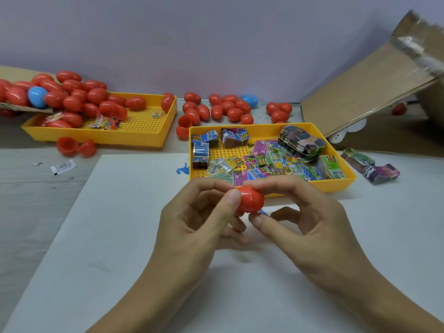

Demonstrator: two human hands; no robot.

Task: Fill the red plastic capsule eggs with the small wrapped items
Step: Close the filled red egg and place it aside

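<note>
Both hands hold one red egg (249,200) just in front of the near yellow tray (336,182). Left hand (192,224) grip: thumb and fingers curled round the egg's left side. Right hand (298,212) grip: forefinger over the top, thumb under, pinching it; a bit of blue wrapper (263,212) shows at the egg's lower edge. Wrapped packets (264,162) lie inside the tray. Loose red eggs (223,108) sit behind the tray on the worktop (120,212).

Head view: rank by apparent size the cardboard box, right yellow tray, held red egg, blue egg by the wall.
1. cardboard box
2. right yellow tray
3. held red egg, though nearness inflates it
4. blue egg
</note>
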